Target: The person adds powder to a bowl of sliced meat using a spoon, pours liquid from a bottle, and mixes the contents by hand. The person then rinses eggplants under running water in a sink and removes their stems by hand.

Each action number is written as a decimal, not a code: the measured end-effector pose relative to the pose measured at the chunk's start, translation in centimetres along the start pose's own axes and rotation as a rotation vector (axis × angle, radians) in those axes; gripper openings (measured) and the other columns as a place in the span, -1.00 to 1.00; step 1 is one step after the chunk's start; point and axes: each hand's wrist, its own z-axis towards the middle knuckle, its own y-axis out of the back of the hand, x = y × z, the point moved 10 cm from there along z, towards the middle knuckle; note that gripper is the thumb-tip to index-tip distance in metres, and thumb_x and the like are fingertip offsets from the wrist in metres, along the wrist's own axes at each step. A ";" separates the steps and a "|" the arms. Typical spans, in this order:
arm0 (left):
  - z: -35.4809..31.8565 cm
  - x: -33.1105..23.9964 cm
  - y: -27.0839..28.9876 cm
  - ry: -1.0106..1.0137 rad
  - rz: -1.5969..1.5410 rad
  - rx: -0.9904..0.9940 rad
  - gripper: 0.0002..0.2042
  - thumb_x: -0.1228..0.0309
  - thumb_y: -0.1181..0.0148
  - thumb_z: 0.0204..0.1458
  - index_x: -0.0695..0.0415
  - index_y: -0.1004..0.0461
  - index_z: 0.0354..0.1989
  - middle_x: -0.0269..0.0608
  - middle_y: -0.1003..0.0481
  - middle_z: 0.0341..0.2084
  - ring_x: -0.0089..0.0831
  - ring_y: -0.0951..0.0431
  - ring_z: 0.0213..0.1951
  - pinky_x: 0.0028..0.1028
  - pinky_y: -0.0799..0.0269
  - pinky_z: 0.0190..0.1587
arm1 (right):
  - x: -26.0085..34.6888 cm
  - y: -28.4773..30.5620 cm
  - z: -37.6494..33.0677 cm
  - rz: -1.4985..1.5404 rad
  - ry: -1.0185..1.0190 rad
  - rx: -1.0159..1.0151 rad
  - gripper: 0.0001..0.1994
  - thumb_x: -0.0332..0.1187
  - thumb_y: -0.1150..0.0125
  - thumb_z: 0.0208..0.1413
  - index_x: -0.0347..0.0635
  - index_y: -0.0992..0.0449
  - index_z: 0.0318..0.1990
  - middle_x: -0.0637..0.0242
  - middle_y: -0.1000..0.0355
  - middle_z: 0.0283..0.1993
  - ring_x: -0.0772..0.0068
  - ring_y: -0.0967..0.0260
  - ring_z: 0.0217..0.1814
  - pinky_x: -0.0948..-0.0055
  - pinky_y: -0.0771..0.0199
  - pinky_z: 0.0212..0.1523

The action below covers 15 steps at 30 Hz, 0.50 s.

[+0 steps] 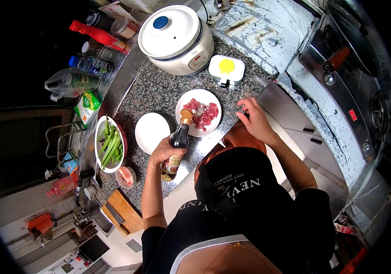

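While chopped red meat (211, 112) lies plated, a dark glass bottle (180, 138) seems capped

Cutting looks done, pouring unstarted. Lower-left of the meat's round white plate (194, 93), the left hand (163, 152) grips the bottle; to its right, the right hand (255, 120) curls empty.

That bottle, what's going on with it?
The person's left hand is wrapped around a dark sauce bottle with an orange-gold cap on top. Beside it, small pieces of red meat lie on a white plate. The right hand holds nothing, its fingers loosely bent near the counter's edge. On the bottle's other side is a bare white plate, and past that, a basket of cut green vegetables.
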 end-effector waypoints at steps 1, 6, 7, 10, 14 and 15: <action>0.0 -0.1 0.0 -0.006 -0.010 -0.003 -0.53 0.36 -0.29 -0.54 0.26 -0.35 -0.33 -0.29 -0.39 -0.57 -0.55 -0.37 -0.55 -0.59 -0.32 -0.47 | 0.0 0.0 0.0 0.000 -0.004 0.000 -0.77 -0.47 -0.05 -0.06 -0.21 -0.26 -0.21 0.22 -0.18 -0.24 0.35 -0.25 -0.29 0.47 -0.28 -0.32; 0.0 -0.1 0.1 0.008 -0.007 -0.006 -0.53 0.37 -0.29 -0.54 0.27 -0.35 -0.34 -0.29 -0.39 -0.58 -0.55 -0.37 -0.57 -0.60 -0.32 -0.49 | -0.2 0.0 -0.1 -0.003 -0.007 0.001 -0.78 -0.48 -0.05 -0.06 -0.21 -0.26 -0.21 0.22 -0.18 -0.25 0.35 -0.25 -0.29 0.47 -0.28 -0.32; 0.0 -0.1 0.0 0.009 -0.015 -0.003 -0.54 0.38 -0.29 -0.54 0.27 -0.35 -0.34 -0.29 -0.39 -0.58 -0.55 -0.37 -0.57 -0.60 -0.32 -0.49 | -0.2 0.1 -0.1 -0.002 -0.003 0.002 -0.77 -0.48 -0.05 -0.06 -0.21 -0.26 -0.21 0.22 -0.17 -0.25 0.35 -0.25 -0.29 0.47 -0.28 -0.32; 0.2 0.1 0.2 -0.008 -0.041 -0.006 -0.54 0.39 -0.29 -0.53 0.27 -0.34 -0.35 -0.29 -0.39 -0.58 -0.55 -0.37 -0.58 -0.60 -0.31 -0.51 | -0.1 0.1 -0.1 0.007 0.001 0.001 -0.77 -0.49 -0.05 -0.06 -0.21 -0.26 -0.20 0.21 -0.17 -0.25 0.35 -0.26 -0.28 0.46 -0.28 -0.32; 0.4 -0.3 0.2 -0.040 -0.042 -0.002 -0.54 0.39 -0.30 -0.53 0.28 -0.34 -0.35 -0.29 -0.39 -0.58 -0.55 -0.37 -0.58 -0.58 -0.31 -0.51 | -0.3 0.1 -0.2 0.004 -0.005 -0.004 -0.77 -0.49 -0.05 -0.07 -0.21 -0.26 -0.20 0.21 -0.17 -0.26 0.34 -0.26 -0.29 0.46 -0.28 -0.31; 0.4 -0.3 0.3 -0.037 -0.033 -0.004 -0.54 0.39 -0.30 -0.53 0.28 -0.34 -0.34 -0.29 -0.39 -0.58 -0.55 -0.37 -0.58 -0.58 -0.31 -0.51 | -0.3 0.1 -0.2 -0.003 -0.001 -0.006 -0.77 -0.49 -0.05 -0.07 -0.21 -0.26 -0.20 0.21 -0.17 -0.26 0.34 -0.26 -0.29 0.46 -0.28 -0.31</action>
